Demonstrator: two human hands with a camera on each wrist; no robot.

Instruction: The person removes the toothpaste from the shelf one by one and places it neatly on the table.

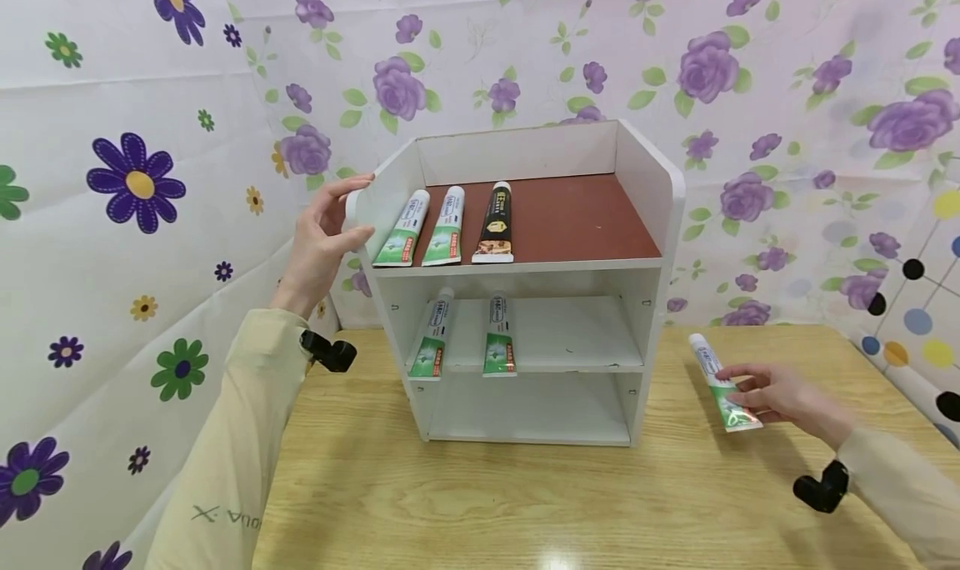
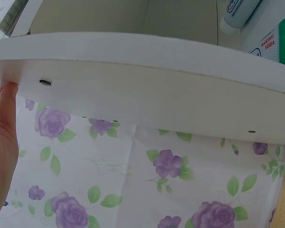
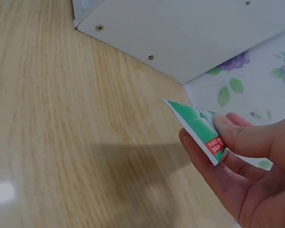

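In the head view my left hand [image 1: 321, 235] holds the upper left side panel of a small white shelf [image 1: 525, 266], thumb and fingers at its edge. The left wrist view shows part of that left hand [image 2: 3, 128] against the panel's outer face [image 2: 147, 95]. To the right of the shelf, my right hand [image 1: 780, 397] pinches a white-and-green toothpaste tube [image 1: 716, 378] near its flat crimped end. In the right wrist view that toothpaste tube [image 3: 197, 124] is between thumb and fingers, above the table.
On the shelf's brown top lie two green-and-white toothpaste tubes [image 1: 446, 227] and a black toothpaste tube [image 1: 496, 220]. Two more green-and-white toothpaste tubes [image 1: 498, 337] rest on the middle level, crimped ends over its front edge. Flowered sheets [image 1: 525, 45] enclose the wooden table [image 1: 487, 512].
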